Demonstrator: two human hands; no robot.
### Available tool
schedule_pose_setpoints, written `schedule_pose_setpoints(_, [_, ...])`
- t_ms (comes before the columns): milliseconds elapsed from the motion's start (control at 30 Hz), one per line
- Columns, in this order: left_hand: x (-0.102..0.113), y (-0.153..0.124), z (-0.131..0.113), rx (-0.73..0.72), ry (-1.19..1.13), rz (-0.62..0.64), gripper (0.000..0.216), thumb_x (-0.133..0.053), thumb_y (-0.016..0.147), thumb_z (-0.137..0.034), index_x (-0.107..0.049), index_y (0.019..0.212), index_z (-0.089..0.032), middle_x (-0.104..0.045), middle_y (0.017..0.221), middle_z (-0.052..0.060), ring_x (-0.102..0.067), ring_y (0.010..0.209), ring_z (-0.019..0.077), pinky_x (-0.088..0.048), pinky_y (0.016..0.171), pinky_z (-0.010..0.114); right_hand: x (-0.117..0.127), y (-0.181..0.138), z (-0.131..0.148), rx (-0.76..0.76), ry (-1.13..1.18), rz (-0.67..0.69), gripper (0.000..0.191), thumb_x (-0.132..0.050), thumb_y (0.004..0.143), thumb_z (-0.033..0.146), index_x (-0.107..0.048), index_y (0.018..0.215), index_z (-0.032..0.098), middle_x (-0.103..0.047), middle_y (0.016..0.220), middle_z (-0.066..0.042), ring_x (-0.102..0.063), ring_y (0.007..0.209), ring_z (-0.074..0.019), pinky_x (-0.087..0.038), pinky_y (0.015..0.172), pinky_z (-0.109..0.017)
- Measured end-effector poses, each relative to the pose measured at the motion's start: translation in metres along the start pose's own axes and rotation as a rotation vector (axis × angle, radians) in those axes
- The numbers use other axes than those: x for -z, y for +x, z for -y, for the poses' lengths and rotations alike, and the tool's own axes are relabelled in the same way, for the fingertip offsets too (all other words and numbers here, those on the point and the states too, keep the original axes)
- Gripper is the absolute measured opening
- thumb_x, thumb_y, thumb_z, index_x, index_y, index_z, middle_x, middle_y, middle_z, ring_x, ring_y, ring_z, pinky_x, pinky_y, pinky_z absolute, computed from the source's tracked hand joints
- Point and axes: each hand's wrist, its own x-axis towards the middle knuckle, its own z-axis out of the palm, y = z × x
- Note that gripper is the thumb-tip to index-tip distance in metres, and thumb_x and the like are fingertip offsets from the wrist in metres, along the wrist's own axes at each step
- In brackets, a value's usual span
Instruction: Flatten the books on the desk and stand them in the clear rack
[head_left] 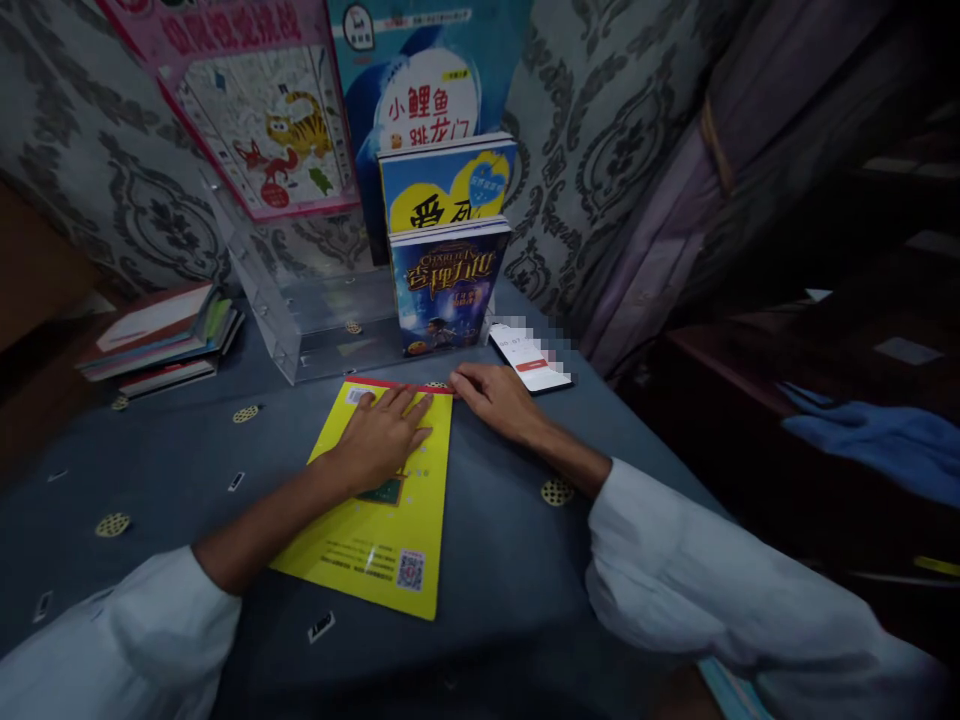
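A yellow book (409, 520) with a red edge lies flat on the table, a QR code at its near corner and a barcode at its far left corner. Across its upper half rests my left hand (382, 435), palm down with fingers spread. My right hand (499, 400) is at the book's far right corner, its thumb and forefinger closed on the red edge. The other fingers of that hand are curled under and partly hidden. Just beyond both hands, a dark blue book (450, 290) stands upright in a clear plastic rack (337, 345).
Behind the blue book stand a blue-and-yellow book (446, 190), a teal book (427, 70) and a pink book (262, 110). A stack of books (165, 335) lies at the left. Near my right hand is a lit phone (532, 362). Blue cloth (877, 440) lies beyond the table's right edge.
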Motion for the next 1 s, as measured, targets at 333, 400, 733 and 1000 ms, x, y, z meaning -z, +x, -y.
schedule_pose_setpoints(333, [0.000, 0.017, 0.014, 0.096, -0.028, -0.080, 0.045, -0.042, 0.104, -0.040, -0.053, 0.141, -0.016, -0.058, 0.135, 0.017, -0.051, 0.125, 0.0353, -0.040, 0.102, 0.050, -0.027, 0.028, -0.014, 0.063, 0.138, 0.013, 0.026, -0.045, 0.100, 0.024, -0.071, 0.097, 0.019, -0.076, 0.096, -0.006, -0.067, 0.090, -0.0218, -0.046, 0.079, -0.031])
schedule_pose_setpoints(400, [-0.005, 0.016, 0.017, 0.041, -0.071, -0.130, 0.045, -0.038, 0.105, -0.036, -0.051, 0.144, -0.018, -0.057, 0.141, 0.016, -0.052, 0.127, 0.0330, -0.040, 0.102, 0.050, -0.030, 0.025, -0.018, 0.095, 0.149, -0.004, 0.026, -0.046, 0.100, 0.025, -0.071, 0.103, 0.020, -0.076, 0.101, -0.007, -0.066, 0.096, -0.0227, -0.048, 0.085, -0.033])
schedule_pose_setpoints(733, [-0.015, 0.017, 0.023, -0.104, -0.144, -0.136, 0.046, -0.034, 0.105, -0.025, -0.048, 0.149, -0.020, -0.051, 0.154, 0.011, -0.043, 0.145, 0.0269, -0.038, 0.102, 0.047, -0.028, 0.017, -0.020, 0.130, 0.170, -0.035, 0.027, -0.046, 0.100, 0.026, -0.073, 0.104, 0.022, -0.077, 0.099, -0.006, -0.068, 0.092, -0.0231, -0.051, 0.085, -0.036])
schedule_pose_setpoints(1000, [-0.016, 0.016, 0.028, -0.257, -0.255, -0.222, 0.041, -0.039, 0.102, -0.018, -0.061, 0.136, -0.021, -0.063, 0.142, 0.010, -0.055, 0.135, 0.0246, -0.039, 0.105, 0.047, -0.025, 0.012, -0.018, 0.175, 0.120, -0.011, 0.026, -0.047, 0.101, 0.025, -0.072, 0.108, 0.021, -0.076, 0.098, -0.008, -0.067, 0.093, -0.0231, -0.051, 0.086, -0.036])
